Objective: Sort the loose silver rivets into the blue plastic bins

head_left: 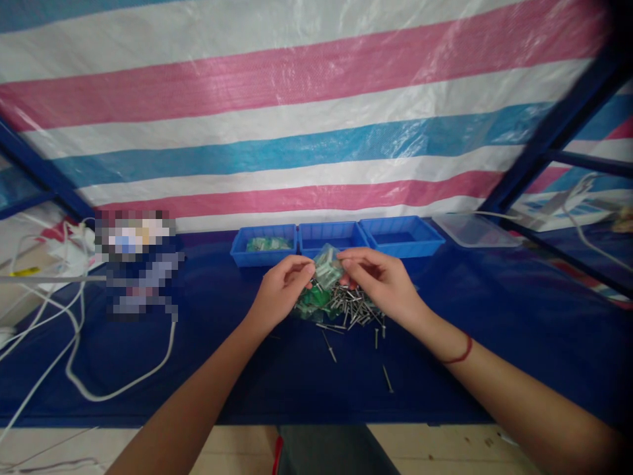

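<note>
A small clear plastic bag (326,265) with pale contents is held up between my two hands, above the table. My left hand (283,285) pinches its left side with thumb and fingers. On the other side, my right hand (382,278) is closed on the bag's right edge. Directly below lies a pile of thin metal pins (357,307), shaped like rivets or screws. Green plastic packets (316,300) sit against the pile's left side, partly hidden by my left hand. A few loose pins (329,346) are scattered nearer to me.
Three blue bins stand in a row behind my hands: a left bin (238,249) with green packets, a middle bin (331,231) and a right bin (403,247). A clear plastic lid (477,231) lies right of them. White cables (74,356) cover the table's left side.
</note>
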`<action>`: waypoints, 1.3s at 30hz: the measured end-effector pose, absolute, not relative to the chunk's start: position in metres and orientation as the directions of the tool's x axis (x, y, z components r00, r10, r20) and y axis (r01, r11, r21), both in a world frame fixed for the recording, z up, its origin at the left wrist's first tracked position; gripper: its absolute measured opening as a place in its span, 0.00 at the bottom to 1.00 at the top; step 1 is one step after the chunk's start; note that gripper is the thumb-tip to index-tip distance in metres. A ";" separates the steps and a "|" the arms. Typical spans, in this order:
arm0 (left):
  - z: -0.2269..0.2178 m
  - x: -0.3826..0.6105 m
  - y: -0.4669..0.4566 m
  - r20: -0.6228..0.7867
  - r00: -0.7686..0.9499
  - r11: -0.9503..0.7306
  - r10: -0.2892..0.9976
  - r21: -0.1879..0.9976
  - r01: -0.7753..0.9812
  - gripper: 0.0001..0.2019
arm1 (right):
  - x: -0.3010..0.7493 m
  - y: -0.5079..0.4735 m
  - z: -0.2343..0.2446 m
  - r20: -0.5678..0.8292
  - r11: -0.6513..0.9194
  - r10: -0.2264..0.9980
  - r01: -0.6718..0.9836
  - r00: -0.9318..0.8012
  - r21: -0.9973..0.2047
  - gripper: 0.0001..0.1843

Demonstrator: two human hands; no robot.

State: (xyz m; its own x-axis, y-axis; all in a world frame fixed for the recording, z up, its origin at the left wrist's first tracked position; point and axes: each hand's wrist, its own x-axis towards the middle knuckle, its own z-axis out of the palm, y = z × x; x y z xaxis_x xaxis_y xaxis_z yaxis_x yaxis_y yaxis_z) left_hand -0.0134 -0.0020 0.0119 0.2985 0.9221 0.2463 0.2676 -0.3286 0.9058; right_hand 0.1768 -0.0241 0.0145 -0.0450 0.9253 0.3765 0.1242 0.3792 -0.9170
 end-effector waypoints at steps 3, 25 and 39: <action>0.011 -0.018 0.006 0.345 0.219 -0.400 0.913 0.860 0.317 0.10 | 0.177 -0.025 0.012 0.411 0.419 0.908 0.197 -0.085 -0.886 0.13; 0.000 -0.055 0.040 0.558 0.018 -0.205 0.830 0.276 0.939 0.17 | 0.287 0.012 -0.006 0.123 0.374 0.924 0.789 -0.362 -0.487 0.19; 0.011 -0.024 0.005 0.620 0.333 -0.542 0.711 0.180 0.821 0.16 | 0.263 -0.001 0.022 0.322 0.338 0.937 0.575 -0.134 -0.745 0.14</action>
State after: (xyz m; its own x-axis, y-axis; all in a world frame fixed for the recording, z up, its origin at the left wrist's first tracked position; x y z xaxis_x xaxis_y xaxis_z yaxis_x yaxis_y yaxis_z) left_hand -0.0242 0.0049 0.0115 0.3332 0.7107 0.6196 0.8211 -0.5417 0.1798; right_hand 0.2632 -0.0007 0.0215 -0.1337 0.9374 0.3216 0.5750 0.3377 -0.7452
